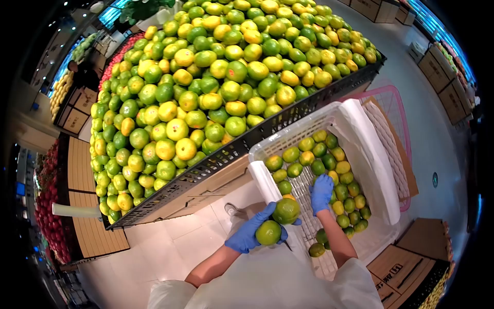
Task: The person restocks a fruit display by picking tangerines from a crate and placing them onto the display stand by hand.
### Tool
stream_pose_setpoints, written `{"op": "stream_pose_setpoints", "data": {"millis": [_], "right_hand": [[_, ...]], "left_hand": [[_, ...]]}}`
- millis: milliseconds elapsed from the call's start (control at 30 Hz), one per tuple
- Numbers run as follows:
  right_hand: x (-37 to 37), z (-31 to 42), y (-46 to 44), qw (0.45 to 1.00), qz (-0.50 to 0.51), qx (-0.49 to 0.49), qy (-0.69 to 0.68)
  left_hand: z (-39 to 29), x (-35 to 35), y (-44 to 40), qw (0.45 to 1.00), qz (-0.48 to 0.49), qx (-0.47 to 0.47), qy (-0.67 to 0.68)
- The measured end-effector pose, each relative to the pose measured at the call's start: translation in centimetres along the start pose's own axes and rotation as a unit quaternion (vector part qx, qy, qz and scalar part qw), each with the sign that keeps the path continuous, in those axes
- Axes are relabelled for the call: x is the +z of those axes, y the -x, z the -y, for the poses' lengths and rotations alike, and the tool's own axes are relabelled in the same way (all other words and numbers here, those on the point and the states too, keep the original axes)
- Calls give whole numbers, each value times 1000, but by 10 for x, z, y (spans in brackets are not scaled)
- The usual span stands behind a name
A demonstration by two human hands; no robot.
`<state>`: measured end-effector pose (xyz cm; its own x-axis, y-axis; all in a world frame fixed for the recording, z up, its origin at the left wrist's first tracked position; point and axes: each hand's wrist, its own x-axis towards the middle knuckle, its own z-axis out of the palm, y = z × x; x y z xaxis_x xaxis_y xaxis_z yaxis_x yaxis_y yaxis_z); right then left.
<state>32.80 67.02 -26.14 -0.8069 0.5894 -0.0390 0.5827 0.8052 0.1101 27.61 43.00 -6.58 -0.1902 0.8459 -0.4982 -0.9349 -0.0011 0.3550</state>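
Observation:
My left hand (pixel 250 230), in a blue glove, is closed around two green mandarins (pixel 268 233), one above the other, at the near left edge of the white plastic crate (pixel 265 181). Inside that crate, my right hand (pixel 322 193), gloved in blue too, has its back towards me. Its fingers curl downward among the loose mandarins (pixel 349 205), and whatever they grip is hidden beneath them. Green and yellow-green mandarins lie along the far and right parts of the crate floor. Bare slatted floor shows to the left of my right hand.
A large heap of mandarins (pixel 206 98) fills the display stand, bordered by a black perforated rail (pixel 239 147). White padding hangs over the crate's sides. Beyond its right side stand a pink basket (pixel 396 98) and cardboard. A display box (pixel 406 268) is at the lower right.

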Motion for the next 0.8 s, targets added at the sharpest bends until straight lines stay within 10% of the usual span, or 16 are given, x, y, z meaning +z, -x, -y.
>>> {"op": "stream_pose_setpoints", "data": {"millis": [167,267,433,600,800], "right_hand": [[15,5,0,999,12,-5,42],[-19,-8,9,971,37,23,-236],[-119,-10,11,618,128,239,-737],[-160,28,-26,263,149,216,-928],[-261,150,-67,405,177,7,-897]], "left_hand": [[-12,-12,15,998,-30,45,-15],[-26,-22,31,998,-18,57,15],[-61,-50,58,990,21,95,102],[-103,-71,80,989,21,118,88],[-153,-98,110,988,40,115,95]]}}
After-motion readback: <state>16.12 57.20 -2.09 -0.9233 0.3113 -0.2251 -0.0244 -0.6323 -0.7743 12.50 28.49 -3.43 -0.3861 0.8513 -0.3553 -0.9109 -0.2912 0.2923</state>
